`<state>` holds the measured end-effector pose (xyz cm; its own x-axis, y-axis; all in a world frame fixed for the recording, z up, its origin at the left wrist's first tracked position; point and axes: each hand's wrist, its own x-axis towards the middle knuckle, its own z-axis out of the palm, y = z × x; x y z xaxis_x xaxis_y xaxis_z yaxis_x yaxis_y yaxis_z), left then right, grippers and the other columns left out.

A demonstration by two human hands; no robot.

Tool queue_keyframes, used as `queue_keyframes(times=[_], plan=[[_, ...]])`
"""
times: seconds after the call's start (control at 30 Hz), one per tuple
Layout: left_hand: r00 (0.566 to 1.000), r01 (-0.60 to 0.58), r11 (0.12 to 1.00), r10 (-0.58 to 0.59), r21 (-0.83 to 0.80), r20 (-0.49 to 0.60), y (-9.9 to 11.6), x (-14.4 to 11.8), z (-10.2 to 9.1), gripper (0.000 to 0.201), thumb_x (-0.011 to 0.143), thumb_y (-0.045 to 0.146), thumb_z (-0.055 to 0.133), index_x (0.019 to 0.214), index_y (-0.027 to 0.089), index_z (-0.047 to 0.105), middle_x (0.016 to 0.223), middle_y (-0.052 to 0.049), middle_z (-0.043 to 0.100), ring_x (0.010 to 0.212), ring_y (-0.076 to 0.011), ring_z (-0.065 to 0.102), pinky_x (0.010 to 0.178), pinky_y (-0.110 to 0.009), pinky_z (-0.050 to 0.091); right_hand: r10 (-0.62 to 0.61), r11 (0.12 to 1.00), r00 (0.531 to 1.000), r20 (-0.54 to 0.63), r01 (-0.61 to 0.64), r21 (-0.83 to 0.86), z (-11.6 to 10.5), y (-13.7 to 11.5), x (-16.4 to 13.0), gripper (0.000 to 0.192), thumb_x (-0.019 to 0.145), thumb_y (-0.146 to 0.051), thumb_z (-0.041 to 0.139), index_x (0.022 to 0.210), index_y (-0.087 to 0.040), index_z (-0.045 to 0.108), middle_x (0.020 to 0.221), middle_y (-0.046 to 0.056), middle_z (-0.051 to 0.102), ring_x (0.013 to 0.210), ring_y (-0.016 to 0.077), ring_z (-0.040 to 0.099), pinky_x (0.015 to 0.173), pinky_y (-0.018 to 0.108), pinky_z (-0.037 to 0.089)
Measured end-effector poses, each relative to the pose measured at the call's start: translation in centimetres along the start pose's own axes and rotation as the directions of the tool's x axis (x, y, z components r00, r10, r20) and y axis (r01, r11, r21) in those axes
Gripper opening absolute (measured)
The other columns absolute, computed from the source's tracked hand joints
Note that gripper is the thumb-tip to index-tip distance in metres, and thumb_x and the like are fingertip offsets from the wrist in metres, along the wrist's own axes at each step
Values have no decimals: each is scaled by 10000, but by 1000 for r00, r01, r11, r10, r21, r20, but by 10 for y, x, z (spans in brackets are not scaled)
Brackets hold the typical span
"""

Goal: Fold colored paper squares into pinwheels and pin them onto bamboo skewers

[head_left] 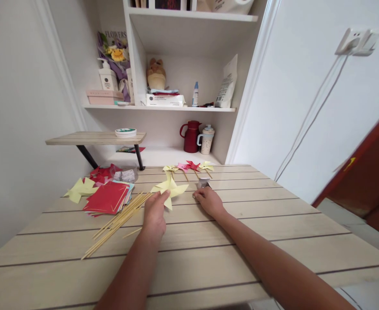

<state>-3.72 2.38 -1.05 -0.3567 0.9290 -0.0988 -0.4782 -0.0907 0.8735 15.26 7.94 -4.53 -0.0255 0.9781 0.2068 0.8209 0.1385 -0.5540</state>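
We read "FLOWERS" on bouquet wrap [115,35], top left shelf. Print on white box [165,100], pump bottle [107,77] and white bag [227,84] too small for us to read.

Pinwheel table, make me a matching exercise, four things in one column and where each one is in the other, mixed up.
Things:
1. yellow pinwheel
2. wooden sticks
3. red paper stack
4. red jug

Places:
A. on the low shelf beside a speckled mug
B. under the left hand fingertips
C. far left on the table, beside yellow cutouts
D. loose on the table, left of the left hand

Pairs: 1-B, 2-D, 3-C, 4-A
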Motion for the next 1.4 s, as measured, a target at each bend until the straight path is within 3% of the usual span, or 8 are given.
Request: queue_keyframes(times=[0.53, 0.8, 0.9, 1.03, 1.17, 1.27, 1.4], plan=[[1000, 0, 1000, 0, -12, -11, 2, -3, 3, 200, 556, 204, 832, 710, 141, 722, 785, -38, 737, 723, -147, 632, 653, -247, 411, 13, 998, 1000, -21, -11, 63, 0, -3, -2, 140, 834, -286, 628, 847, -260, 764, 983, 36, 662, 858, 191, 616, 725, 272, 394], [1000, -5, 1000, 5, -4, -7, 3, -4, 3, 190, 553, 209, 829, 693, 150, 716, 785, -36, 743, 734, -148, 644, 654, -242, 423, 12, 980, 1000, -28, -6, 200, 6, -3, 0, 104, 765, -226, 675, 801, -248, 770, 960, 46, 658, 882, 215, 612, 788, 317, 411], [1000, -2, 1000, 2, 1, -17, 2, -2, 2, 213, 540, 214, 839, 706, 149, 722, 789, -42, 746, 733, -156, 648, 641, -246, 421, 12, 948, 1000, -13, -7, 318, -3, 0, 1, 168, 739, -254, 701, 888, -234, 775, 993, 61, 690, 897, 226, 629, 804, 333, 438], [999, 9, 1000, -10, -13, -50, 2, 0, 0, 208, 559, 197, 831, 733, 144, 732, 795, -39, 746, 738, -145, 645, 650, -243, 412, -2, 874, 1000, 6, -1, 485, -34, 13, 1, 377, 831, -432, 616, 1149, -253, 711, 1091, 54, 728, 934, 212, 648, 790, 320, 468], [999, 21, 1000, -22, -10, -37, 0, 1, 0, 205, 571, 184, 831, 748, 139, 736, 816, -39, 745, 744, -134, 636, 675, -245, 409, 44, 836, 998, 42, -60, 546, -47, 28, -2, 362, 809, -503, 612, 893, -176, 741, 956, 82, 759, 876, 225, 649, 746, 315, 462], [998, 21, 1000, -21, 4, -56, -1, 2, -1, 223, 567, 194, 840, 760, 143, 741, 813, -34, 743, 725, -128, 623, 664, -245, 396, 41, 854, 993, 112, -93, 511, -36, 30, -4, 339, 764, -492, 651, 722, -163, 722, 760, 73, 747, 733, 216, 643, 671, 306, 451], [997, 12, 1000, -11, 10, -77, -2, 5, -2, 225, 565, 196, 838, 763, 144, 743, 808, -31, 744, 722, -123, 619, 665, -241, 396, -11, 886, 992, 122, -47, 462, -20, 24, -2, 231, 757, -404, 651, 702, -189, 717, 751, 29, 737, 759, 207, 645, 713, 294, 449]])
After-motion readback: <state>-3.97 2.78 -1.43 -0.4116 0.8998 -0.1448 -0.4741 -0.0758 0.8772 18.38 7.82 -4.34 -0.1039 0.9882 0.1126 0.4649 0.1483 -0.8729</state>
